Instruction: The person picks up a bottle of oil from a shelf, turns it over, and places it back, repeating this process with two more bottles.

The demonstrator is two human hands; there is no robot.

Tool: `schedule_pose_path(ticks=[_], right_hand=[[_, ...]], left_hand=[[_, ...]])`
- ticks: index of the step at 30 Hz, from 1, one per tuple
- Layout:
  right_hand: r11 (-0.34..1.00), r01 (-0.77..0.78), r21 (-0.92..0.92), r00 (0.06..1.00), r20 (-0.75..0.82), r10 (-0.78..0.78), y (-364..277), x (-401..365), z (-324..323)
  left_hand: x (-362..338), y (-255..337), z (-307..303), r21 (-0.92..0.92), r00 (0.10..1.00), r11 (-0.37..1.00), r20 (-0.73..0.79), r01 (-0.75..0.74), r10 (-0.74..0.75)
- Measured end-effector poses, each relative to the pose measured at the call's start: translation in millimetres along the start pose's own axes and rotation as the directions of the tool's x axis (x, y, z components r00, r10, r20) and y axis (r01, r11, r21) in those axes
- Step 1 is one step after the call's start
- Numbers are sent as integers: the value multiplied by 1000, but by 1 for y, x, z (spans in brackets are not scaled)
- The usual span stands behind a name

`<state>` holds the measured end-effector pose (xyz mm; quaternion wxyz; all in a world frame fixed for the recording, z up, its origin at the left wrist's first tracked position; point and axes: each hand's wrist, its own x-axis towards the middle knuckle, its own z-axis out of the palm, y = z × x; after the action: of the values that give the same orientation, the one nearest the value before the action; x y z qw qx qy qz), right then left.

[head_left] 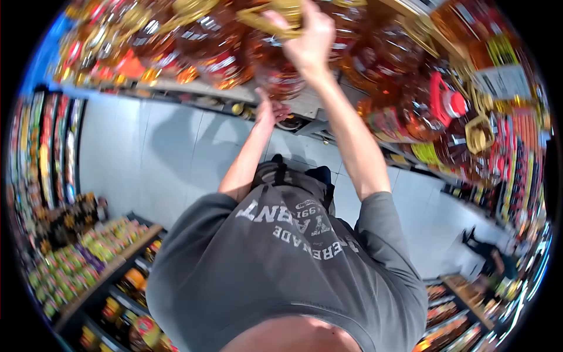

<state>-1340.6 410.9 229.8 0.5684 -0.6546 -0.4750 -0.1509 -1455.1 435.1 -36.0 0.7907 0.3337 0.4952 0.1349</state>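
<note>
Both hands at a large bottle point(274, 67) of amber liquid, at the shelf's point(305, 104) front edge.
The right hand point(311, 46) is closed around its gold handle point(268, 19); the left hand point(272, 110), open, is by its base, contact unclear. Similar bottles point(214, 50) line the shelf on both sides.

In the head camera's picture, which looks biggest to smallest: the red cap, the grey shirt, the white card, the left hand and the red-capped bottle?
1. Grey shirt
2. Red-capped bottle
3. White card
Last: left hand and red cap; they look too alike to rank.
</note>
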Motion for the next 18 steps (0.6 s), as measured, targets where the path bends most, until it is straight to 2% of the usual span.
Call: schedule_pose_path(ticks=[1, 3, 4, 5, 6, 7, 8, 9, 10, 11, 12, 13, 15, 18], right_hand=[[988, 131, -87, 978, -155, -143, 37, -8, 17], [992, 113, -49, 980, -157, -120, 42, -11, 15], [998, 60, 6, 986, -154, -58, 47, -13, 19], [996, 73, -52, 975, -207, -82, 39, -14, 12], [999, 28, -39, 991, -126, -32, 40, -15, 12], [999, 6, -36, 992, -130, -11, 40, -18, 14], [999, 33, -2, 983, -180, -32, 43, -20, 16], [999, -4, 44, 991, -133, 10, 45, -24, 17], [999, 4, 32, 990, -140, 1, 45, -25, 17], [999, 12, 33, 988, -157, -7, 46, -25, 19], [998, 7, 56, 991, -135, 0, 47, -26, 19], [997, -3, 80, 994, -109, 11, 47, -26, 16], [995, 6, 102, 998, -66, 0, 45, -27, 3], [1000, -5, 11, 998, -57, 6, 53, -48, -9]], left_hand=[[3, -3, 2, 0, 999, 1000, -40, 11, -11], [11, -8, 0, -31, 998, 999, -65, -17, 15], [12, -7, -1, -64, 998, 998, -59, -4, 1], [9, -5, 1, -101, 998, 995, -61, 4, -10], [11, -9, 6, -127, 997, 991, -74, -36, 27], [10, -8, 11, -159, 994, 984, -89, -85, 71], [-28, 1, 33, -136, 983, 974, 7, -179, 181], [-40, -4, 33, -204, 946, 963, 237, -175, 222], [-22, -14, 33, -133, 935, 964, 248, -228, 255], [31, -50, 0, -81, 947, 972, 221, -220, 232], [-52, 16, 111, -172, 887, 974, -413, 149, -209], [-76, -13, 119, -95, 915, 987, -372, 128, -154], [-92, -69, 102, 11, 993, 1000, -118, 17, -16], [-114, -115, 105, 127, 994, 990, 94, -63, 51]])
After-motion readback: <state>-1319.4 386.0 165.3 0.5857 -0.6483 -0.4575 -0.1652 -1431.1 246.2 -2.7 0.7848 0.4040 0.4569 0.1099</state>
